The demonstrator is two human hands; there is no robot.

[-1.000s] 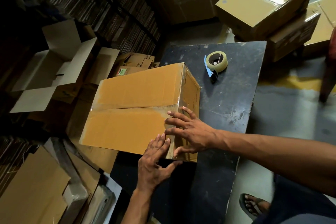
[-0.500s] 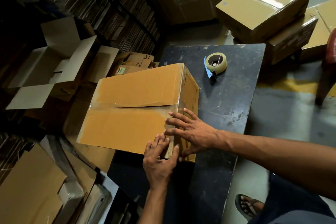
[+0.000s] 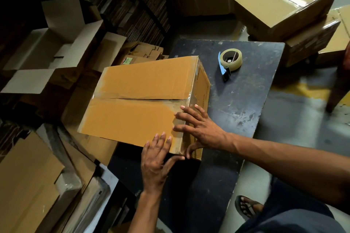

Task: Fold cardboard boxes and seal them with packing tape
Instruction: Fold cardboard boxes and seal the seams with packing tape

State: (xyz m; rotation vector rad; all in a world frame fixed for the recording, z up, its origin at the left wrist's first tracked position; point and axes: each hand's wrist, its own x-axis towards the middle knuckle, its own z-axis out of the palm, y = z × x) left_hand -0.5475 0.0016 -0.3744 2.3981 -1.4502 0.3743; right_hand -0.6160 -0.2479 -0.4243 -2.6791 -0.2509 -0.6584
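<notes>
A brown cardboard box [image 3: 140,100] with its top flaps folded down stands on the left part of a dark table [image 3: 242,104], overhanging its left edge. My right hand [image 3: 198,126] lies flat with spread fingers over the box's near right top edge and right side. My left hand [image 3: 157,155] presses straight fingers on the near top corner, its thumb along the near side. A roll of clear packing tape in a blue dispenser [image 3: 230,60] lies on the table beyond the box, untouched.
Sealed boxes [image 3: 286,2] are stacked on the floor at the back right. Open white-lined boxes [image 3: 55,47] and flat cardboard sheets [image 3: 26,181] crowd the left side. A sandalled foot [image 3: 248,207] stands by the table's near right corner.
Both hands stay on the box's near right corner; the left hand has shifted slightly along the near edge. The box has barely moved.
</notes>
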